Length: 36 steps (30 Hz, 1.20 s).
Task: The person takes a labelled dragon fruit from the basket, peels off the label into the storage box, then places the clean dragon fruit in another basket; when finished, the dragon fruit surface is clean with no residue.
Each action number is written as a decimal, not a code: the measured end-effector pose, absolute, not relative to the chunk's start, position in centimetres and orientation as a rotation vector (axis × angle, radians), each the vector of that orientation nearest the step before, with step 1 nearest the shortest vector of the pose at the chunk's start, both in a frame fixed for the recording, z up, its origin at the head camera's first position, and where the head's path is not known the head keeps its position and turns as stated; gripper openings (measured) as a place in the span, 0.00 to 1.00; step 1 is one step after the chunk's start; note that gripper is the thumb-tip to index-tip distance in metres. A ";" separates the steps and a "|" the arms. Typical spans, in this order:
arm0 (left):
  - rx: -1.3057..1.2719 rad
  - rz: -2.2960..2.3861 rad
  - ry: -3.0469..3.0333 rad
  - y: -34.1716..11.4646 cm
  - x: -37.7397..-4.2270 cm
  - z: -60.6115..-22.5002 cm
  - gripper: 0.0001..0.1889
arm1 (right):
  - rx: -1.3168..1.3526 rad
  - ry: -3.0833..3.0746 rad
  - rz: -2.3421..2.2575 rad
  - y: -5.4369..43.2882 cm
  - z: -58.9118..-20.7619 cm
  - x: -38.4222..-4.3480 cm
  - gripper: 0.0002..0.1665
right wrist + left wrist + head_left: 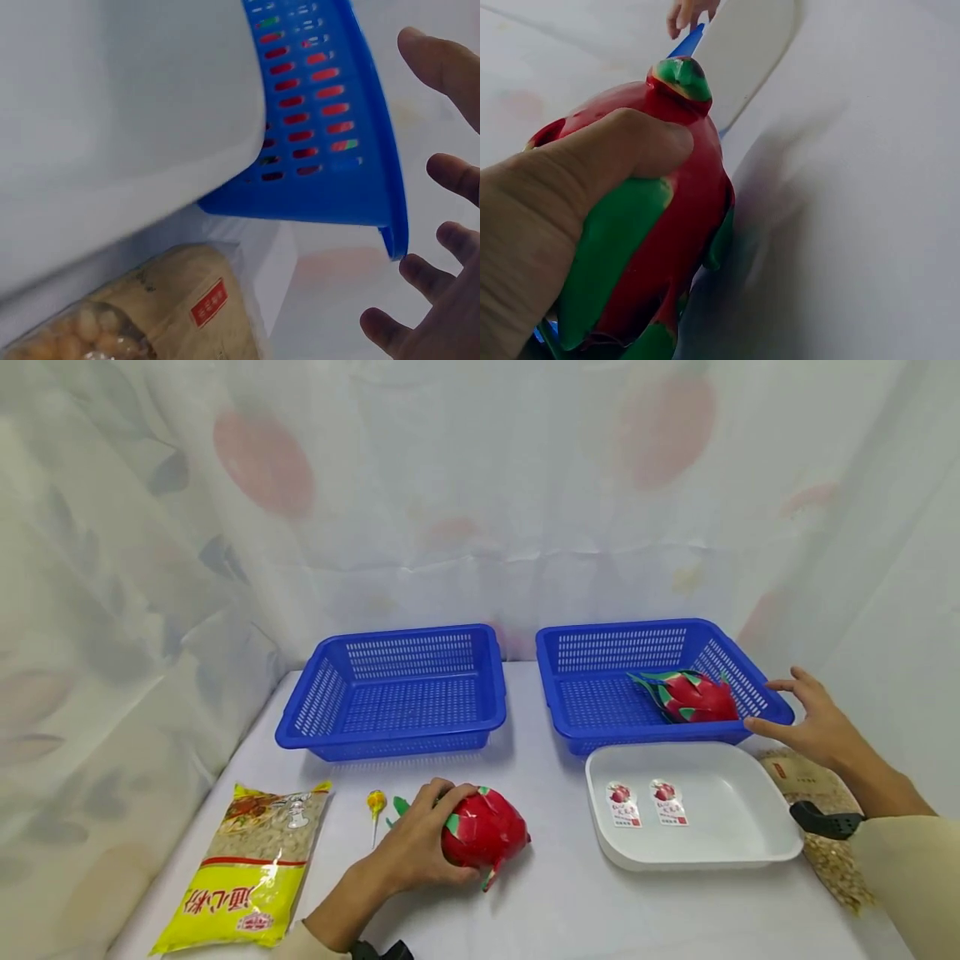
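Note:
My left hand [423, 843] grips a red dragon fruit [489, 828] with green scales, just above or on the white table. In the left wrist view, the thumb presses on the red skin of that dragon fruit [697, 195]. My right hand [817, 727] is at the right corner of the right blue basket [600, 731], fingers spread and nothing held. Seen from the right wrist, its fingers [450, 176] are beside the basket's rim [390, 150]. A second dragon fruit [701, 700] lies inside this basket, partly visible through its slots.
Another blue basket [405, 745] stands at the back left. A white tray [727, 810] with two dragon fruit stickers [624, 806] sits at front right, beside a bag of grain-like pieces [825, 797]. At left lie a yellow pasta bag [247, 868] and a lollipop [376, 803].

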<state>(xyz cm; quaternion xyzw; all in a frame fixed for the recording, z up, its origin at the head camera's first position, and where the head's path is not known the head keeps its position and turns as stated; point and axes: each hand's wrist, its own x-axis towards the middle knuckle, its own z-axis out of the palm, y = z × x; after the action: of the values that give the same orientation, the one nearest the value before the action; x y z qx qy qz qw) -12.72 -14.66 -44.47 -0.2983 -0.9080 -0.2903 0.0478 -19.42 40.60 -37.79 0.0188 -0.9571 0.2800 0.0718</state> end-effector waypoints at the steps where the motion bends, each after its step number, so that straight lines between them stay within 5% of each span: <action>1: -0.925 -0.888 -2.758 -14.7 -12.8 -44.3 0.50 | 0.061 -2.886 0.844 40.7 -38.0 -19.5 0.49; 17: -1.288 -0.781 -2.604 -11.4 -15.2 -36.2 0.47 | 0.040 -3.036 0.904 41.4 -38.7 -19.8 0.59; 36: -1.460 -0.753 -2.755 -4.8 -24.2 -28.7 0.52 | 0.103 -3.084 0.963 41.6 -38.6 -20.0 0.58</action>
<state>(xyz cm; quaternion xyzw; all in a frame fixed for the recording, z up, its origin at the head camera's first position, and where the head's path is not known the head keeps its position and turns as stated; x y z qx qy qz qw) -24.15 -4.84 -28.71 -0.4550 -0.8584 -0.2347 -0.0332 -19.99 41.55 -38.56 0.0317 -0.9531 0.2975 -0.0452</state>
